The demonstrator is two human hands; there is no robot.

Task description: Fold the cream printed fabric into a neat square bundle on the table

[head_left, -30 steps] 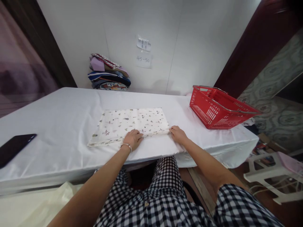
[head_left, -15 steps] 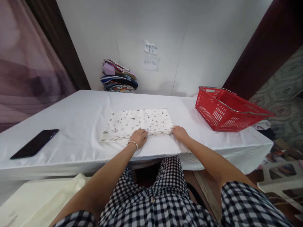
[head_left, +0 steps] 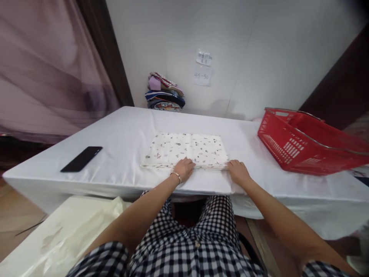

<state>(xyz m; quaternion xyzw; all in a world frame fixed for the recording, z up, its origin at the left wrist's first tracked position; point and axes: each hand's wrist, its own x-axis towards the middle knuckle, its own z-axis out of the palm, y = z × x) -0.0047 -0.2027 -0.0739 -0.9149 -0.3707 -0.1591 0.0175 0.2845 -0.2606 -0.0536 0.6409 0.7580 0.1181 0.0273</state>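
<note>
A folded white cloth (head_left: 173, 150) with tiny pictures lies on the white table (head_left: 115, 130). The left hand (head_left: 184, 170) lies on its front edge, fingers close together. The right hand (head_left: 238, 172) touches its front right corner. I can't really tell if either one pinches.

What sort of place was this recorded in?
Perhaps a small shop or fabric workroom, though the pictures can't confirm it. Pointing that way: a stack of folded fabrics, a red shopping basket and a paper sign reading "45-50".
</note>
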